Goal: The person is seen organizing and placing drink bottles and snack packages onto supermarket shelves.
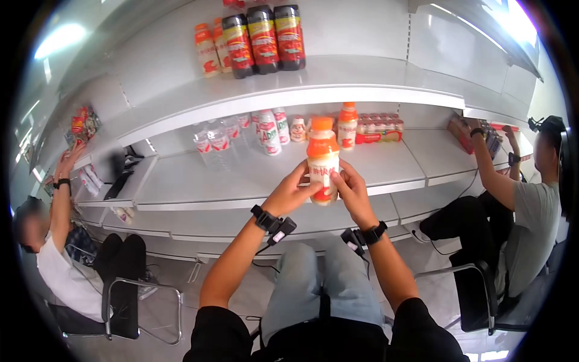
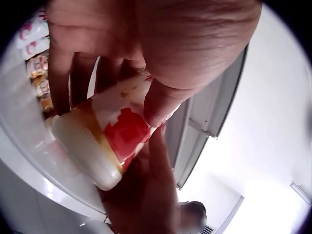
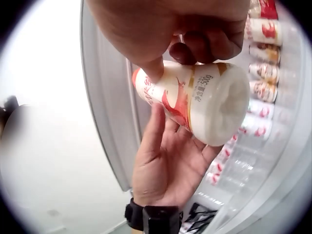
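A bottle with an orange cap and a white and red label [image 1: 323, 163] is held upright between both hands in front of the shelf. The left hand [image 1: 295, 190] grips its left side, thumb across the label; the right hand [image 1: 356, 193] grips the right side, thumb on the front. In the left wrist view the white base of the bottle [image 2: 87, 146] shows below the left thumb. The right wrist view shows the bottle's lower label and base [image 3: 195, 97], with the right hand [image 3: 170, 29] above and the left hand [image 3: 170, 163] beneath. Some fingers are hidden behind the bottle.
Dark bottles with red labels [image 1: 263, 39] stand on the upper shelf [image 1: 362, 78]. The middle shelf [image 1: 199, 187] holds clear bottles [image 1: 217, 142], white bottles [image 1: 269, 133], an orange-capped bottle [image 1: 347, 127] and small packed bottles [image 1: 380, 128]. Seated people are at the left [image 1: 72, 271] and right [image 1: 531, 211].
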